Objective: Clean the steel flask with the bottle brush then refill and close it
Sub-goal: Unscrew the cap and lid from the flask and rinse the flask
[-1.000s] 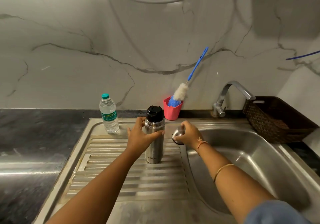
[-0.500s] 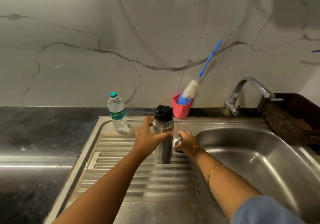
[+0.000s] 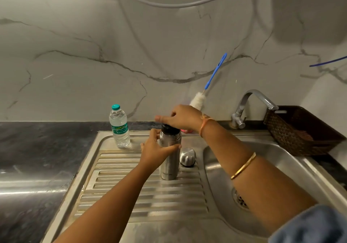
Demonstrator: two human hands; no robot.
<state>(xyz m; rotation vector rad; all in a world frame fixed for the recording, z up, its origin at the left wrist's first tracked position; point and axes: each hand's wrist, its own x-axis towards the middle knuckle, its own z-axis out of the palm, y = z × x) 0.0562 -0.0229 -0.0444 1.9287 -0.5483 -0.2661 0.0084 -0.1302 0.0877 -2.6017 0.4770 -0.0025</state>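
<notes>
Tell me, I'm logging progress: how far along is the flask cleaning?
Done: the steel cap is off, on the drainboard. In hand: left hand holds the flask, right hand grips its black stopper. Left: brushing (bottle brush untouched by the wall), refilling, closing.

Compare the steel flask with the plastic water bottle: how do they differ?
The steel flask is opaque metal with a black stopper; the water bottle is clear plastic with a teal cap and a green label. The flask is held, with the left hand round its body and the right hand on its stopper; the bottle is untouched. Both stand upright on the sink's drainboard.
</notes>
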